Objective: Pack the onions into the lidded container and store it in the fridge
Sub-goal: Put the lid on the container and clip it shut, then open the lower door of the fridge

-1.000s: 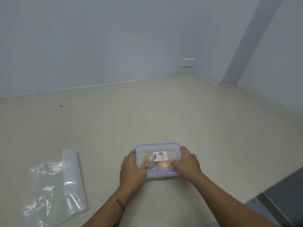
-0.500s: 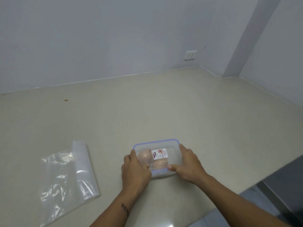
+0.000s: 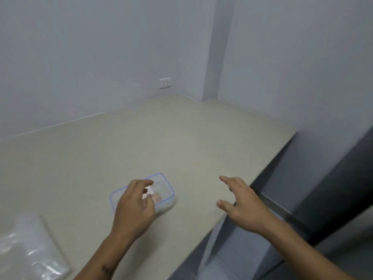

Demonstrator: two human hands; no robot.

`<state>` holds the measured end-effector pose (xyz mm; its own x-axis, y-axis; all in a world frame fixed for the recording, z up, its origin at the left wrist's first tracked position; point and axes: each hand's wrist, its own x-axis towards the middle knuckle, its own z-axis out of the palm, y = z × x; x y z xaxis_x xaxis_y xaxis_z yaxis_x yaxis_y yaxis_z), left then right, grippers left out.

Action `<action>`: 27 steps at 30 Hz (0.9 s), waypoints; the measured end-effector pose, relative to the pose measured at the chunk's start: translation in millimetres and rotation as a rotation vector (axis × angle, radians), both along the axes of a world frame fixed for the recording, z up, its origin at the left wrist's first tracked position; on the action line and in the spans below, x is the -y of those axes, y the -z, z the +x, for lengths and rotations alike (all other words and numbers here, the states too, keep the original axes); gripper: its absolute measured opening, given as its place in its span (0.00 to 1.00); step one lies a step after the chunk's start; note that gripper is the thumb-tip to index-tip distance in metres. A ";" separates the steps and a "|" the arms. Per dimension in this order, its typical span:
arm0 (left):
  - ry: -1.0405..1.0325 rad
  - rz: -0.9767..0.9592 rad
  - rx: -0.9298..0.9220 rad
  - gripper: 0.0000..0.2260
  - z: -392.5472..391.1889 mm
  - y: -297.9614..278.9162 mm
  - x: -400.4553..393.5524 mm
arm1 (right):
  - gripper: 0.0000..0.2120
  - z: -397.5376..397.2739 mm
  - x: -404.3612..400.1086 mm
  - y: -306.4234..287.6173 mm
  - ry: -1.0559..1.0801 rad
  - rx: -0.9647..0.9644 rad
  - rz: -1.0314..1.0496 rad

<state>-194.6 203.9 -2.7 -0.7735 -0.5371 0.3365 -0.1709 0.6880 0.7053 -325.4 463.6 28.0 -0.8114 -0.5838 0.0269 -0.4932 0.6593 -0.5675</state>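
The clear lidded container (image 3: 166,189) with a blue rim sits on the beige counter (image 3: 161,138), lid on. Through the lid I make out a pale onion (image 3: 157,197) and a white label. My left hand (image 3: 133,209) is over the container's near left part, fingers loosely curled above the lid; whether they touch it I cannot tell. My right hand (image 3: 244,205) is off the container, well to its right over the counter's edge, with fingers spread and holding nothing.
An empty clear plastic bag (image 3: 30,249) lies at the counter's near left. A dark grey appliance (image 3: 323,188) stands right of the counter's edge. A wall socket (image 3: 165,83) sits in the far corner.
Both hands have let go of the container's sides. My right hand has swung away to the right past the counter's edge. The view has turned right, bringing the dark appliance in.
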 end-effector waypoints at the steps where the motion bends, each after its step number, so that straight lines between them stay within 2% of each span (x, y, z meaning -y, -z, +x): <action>1: 0.059 0.014 -0.029 0.15 -5.5 -5.7 -13.2 | 0.33 5.6 -24.7 -11.4 0.037 -0.041 0.003; 9: 0.550 0.117 -0.078 0.15 -39.3 -51.7 -180.7 | 0.30 91.5 -209.1 -95.3 0.344 -0.371 0.144; 13: 0.659 0.329 -0.067 0.11 -58.2 -74.6 -272.1 | 0.29 125.6 -267.0 -121.2 0.465 -0.460 0.259; 16: 0.759 0.412 -0.041 0.09 -73.4 -88.7 -327.1 | 0.31 128.4 -293.7 -136.2 0.537 -0.501 0.323; 22: 0.882 0.416 0.034 0.08 -116.7 -98.4 -382.2 | 0.32 109.9 -312.1 -138.3 0.651 -0.541 0.438; 27: 0.987 0.301 0.166 0.19 -146.0 -87.7 -413.0 | 0.32 96.2 -315.0 -128.3 0.759 -0.582 0.457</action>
<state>-340.6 616.9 85.0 -0.9384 0.3144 0.1430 0.2611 0.3748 0.8896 -229.2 778.5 156.4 -0.9005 0.0175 0.4346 0.0211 0.9998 0.0034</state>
